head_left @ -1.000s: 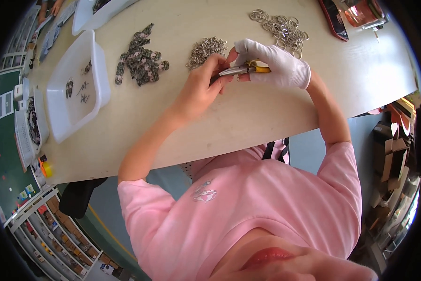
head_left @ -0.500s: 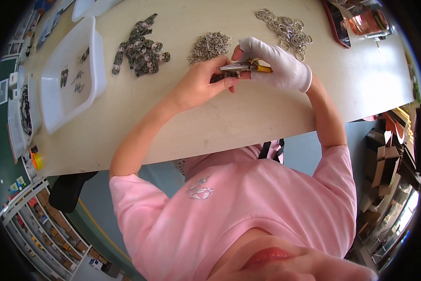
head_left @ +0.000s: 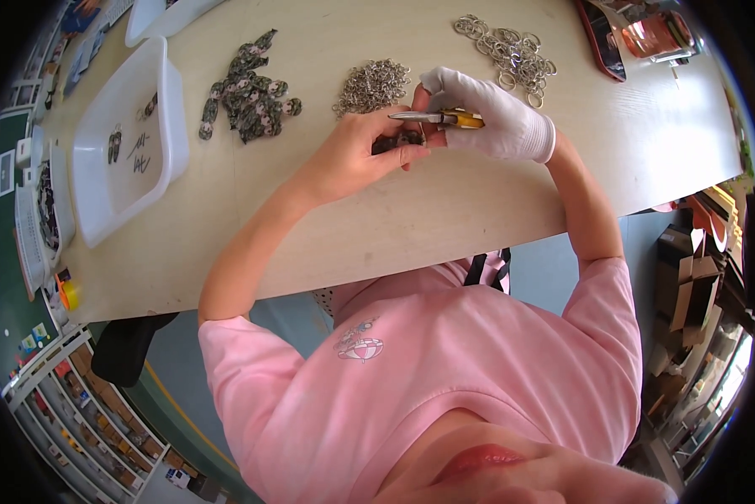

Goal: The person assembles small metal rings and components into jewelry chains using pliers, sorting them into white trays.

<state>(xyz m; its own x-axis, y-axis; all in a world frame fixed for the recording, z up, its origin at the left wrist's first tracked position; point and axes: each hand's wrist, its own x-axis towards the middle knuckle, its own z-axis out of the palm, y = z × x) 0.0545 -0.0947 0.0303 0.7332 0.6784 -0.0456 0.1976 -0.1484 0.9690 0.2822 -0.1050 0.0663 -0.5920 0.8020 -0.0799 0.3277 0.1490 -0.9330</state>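
My left hand (head_left: pixel 365 151) is bare and closed around a small dark figurine (head_left: pixel 397 141), mostly covered by the fingers. In a white glove with bare fingertips, my right hand (head_left: pixel 495 113) grips yellow-handled pliers (head_left: pixel 463 119). Their metal jaws point left, just above the figurine; whether they touch it I cannot tell. Beyond my left hand lies a heap of small metal chains and rings (head_left: pixel 373 84). Larger split key rings (head_left: pixel 516 57) are spread farther right. Several camouflage-dressed figurines (head_left: pixel 255 101) are piled to the left.
A white plastic bin (head_left: pixel 174 109) at the left holds a few figurines and dark thin pieces. Another white bin (head_left: pixel 155 21) stands behind it. At the far right are a dark phone-like object (head_left: pixel 602 42) and a jar (head_left: pixel 659 38). The table's front edge (head_left: pixel 377 271) runs before my body.
The pliers have turned slightly in my right hand, with their handles now closer together. Both hands stay nearly in place, and the figurine remains in my left hand.
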